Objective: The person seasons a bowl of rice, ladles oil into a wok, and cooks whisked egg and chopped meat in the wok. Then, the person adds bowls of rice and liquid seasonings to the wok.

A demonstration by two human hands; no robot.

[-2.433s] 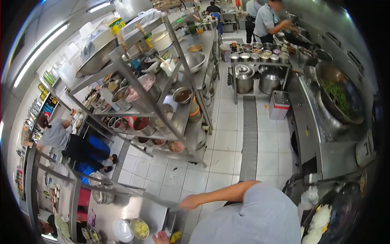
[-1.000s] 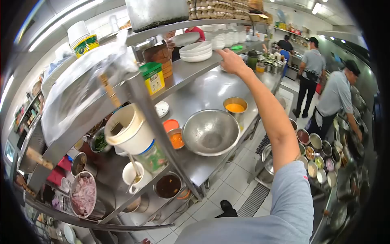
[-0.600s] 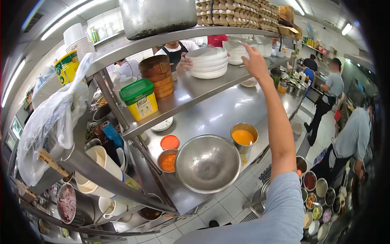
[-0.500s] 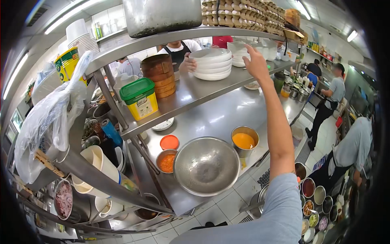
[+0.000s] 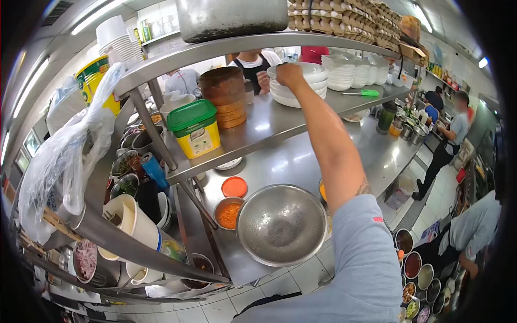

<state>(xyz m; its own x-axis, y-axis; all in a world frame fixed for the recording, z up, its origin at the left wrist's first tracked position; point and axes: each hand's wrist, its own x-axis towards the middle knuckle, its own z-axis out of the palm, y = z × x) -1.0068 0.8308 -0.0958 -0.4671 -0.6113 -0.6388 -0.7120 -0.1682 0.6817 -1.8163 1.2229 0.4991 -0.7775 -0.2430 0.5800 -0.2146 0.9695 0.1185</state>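
Note:
My right hand (image 5: 290, 75) reaches up to the steel shelf, fingers closed over the rim of a stack of white bowls (image 5: 297, 97). The fingertips are partly hidden inside the top bowl. The stack rests on or just above the shelf; I cannot tell which. Just left of it is the hand of a person (image 5: 262, 82) in a black apron, apart from the bowls. Below, on the steel counter, a large metal mixing bowl (image 5: 283, 226) stands beside a small metal bowl of orange-red sauce (image 5: 228, 213). My left hand is out of view.
On the shelf stand a yellow tub with a green lid (image 5: 192, 126), bamboo steamers (image 5: 223, 97), more white bowls (image 5: 340, 72) and a green-handled tool (image 5: 369, 93). Egg trays (image 5: 344, 27) fill the upper shelf. Two co-workers (image 5: 458, 124) are in the aisle at right.
My right hand has moved left and closed on the rim of the bowl stack. The other person's hand has come off the bowls. The view has shifted slightly.

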